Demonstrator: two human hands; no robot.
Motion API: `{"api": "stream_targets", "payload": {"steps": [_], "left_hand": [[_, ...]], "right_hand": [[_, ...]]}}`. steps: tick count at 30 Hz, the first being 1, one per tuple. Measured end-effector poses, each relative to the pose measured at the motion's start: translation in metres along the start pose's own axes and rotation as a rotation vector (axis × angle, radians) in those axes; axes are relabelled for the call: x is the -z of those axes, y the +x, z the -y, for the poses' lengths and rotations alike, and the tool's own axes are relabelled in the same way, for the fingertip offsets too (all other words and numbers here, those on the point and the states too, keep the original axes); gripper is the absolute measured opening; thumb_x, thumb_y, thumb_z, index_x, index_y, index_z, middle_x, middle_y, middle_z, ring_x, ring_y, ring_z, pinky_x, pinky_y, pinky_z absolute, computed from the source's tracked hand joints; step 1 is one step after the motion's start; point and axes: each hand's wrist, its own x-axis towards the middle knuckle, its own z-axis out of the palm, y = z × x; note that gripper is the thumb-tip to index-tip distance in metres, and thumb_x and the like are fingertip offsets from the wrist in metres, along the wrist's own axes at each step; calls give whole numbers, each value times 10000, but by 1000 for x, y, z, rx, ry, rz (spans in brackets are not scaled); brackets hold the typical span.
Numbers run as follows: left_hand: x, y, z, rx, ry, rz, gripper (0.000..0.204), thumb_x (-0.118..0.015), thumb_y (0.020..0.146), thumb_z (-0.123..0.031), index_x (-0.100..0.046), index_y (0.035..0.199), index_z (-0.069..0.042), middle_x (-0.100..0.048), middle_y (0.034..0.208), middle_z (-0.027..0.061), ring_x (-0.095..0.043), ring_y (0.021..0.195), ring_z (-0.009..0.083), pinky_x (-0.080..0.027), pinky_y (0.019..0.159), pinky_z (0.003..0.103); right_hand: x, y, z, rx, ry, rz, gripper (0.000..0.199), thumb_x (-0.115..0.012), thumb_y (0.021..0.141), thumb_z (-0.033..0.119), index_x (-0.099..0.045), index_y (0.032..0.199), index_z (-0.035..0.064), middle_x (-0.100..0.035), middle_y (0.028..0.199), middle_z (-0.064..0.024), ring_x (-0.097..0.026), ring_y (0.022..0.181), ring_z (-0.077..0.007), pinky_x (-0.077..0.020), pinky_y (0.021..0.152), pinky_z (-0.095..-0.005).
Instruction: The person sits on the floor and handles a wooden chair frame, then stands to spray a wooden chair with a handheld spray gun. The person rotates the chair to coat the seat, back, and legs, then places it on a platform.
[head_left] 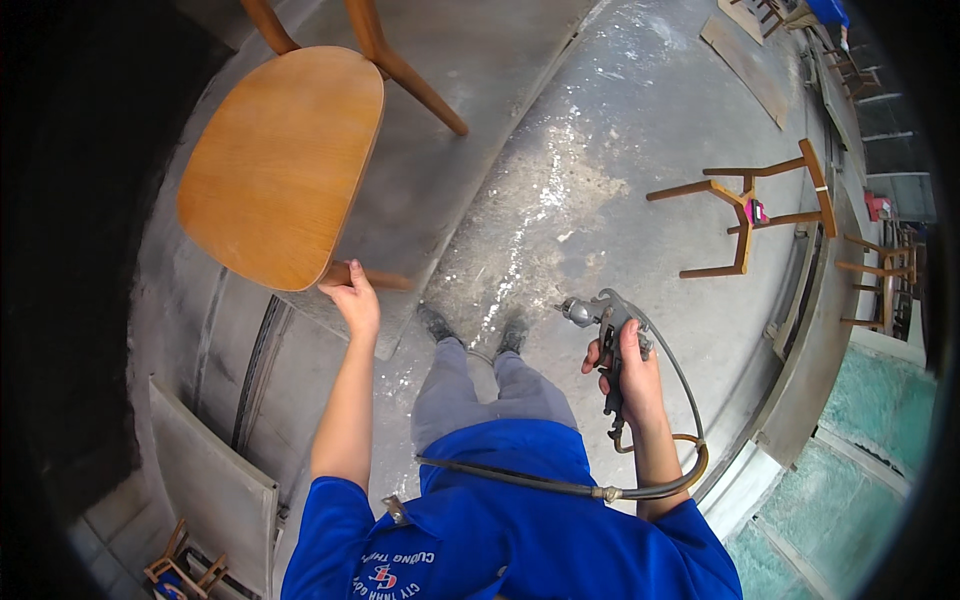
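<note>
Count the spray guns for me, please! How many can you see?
1: the spray gun in the right hand. Others may be hidden near the picture's crowded right edge.

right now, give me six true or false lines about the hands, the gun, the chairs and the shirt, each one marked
1. The right hand holds the spray gun. True.
2. Nothing is joined to the spray gun. False: a hose runs to it.
3. The left hand touches the chair. True.
4. The chair is green. False: the chair is orange-brown.
5. A seatless chair frame is off to the right. True.
6. The shirt is red. False: the shirt is blue.
</note>
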Motion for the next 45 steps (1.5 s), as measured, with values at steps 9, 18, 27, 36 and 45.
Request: {"api": "stream_targets", "payload": {"steps": [9,18,27,36,45], "left_hand": [[156,88,87,421,638,853,382,-595,1009,-273,-558,1241,28,-687,938,105,-676,879,206,-545,773,332],[365,-249,185,1380,-121,-111,118,-493,950,-104,-554,879,-32,-630,793,128,-654,688,263,-587,606,420],[309,-365,136,1596,29,241,211,-500,952,-145,-610,1063,-3,-670,889,166,-662,697,275,-572,626,451],[196,-194,125,1059,-228,260,307,-540,991,-248,-549,1215,-38,-665,1048,162,-669,896,281,-569,770,440],[143,-90,104,1317,-909,-11,382,-500,1016,-289,-454,1325,-68,-587,1276,157,-555,1225,331,-463,1027,498]], "right_hand": [[25,-17,-3,5,154,194,610,-385,1026,621,-575,1020,41,-635,767,-60,-666,688,-146,-394,435,-220],[28,30,-12,113,-178,178,575,-460,1020,586,-608,889,46,-648,725,-49,-654,635,-127,-416,429,-248],[45,-59,37,339,-64,422,598,-473,1020,571,-622,1001,-8,-670,770,-74,-548,551,-81,-406,444,-224],[59,-80,79,726,-145,181,681,-510,983,615,-596,1143,-42,-654,799,-75,-554,604,-60,-390,449,-195],[57,-86,101,880,-71,-5,694,-462,967,669,-543,1056,-15,-619,815,-120,-654,703,-190,-406,429,-207]]}}
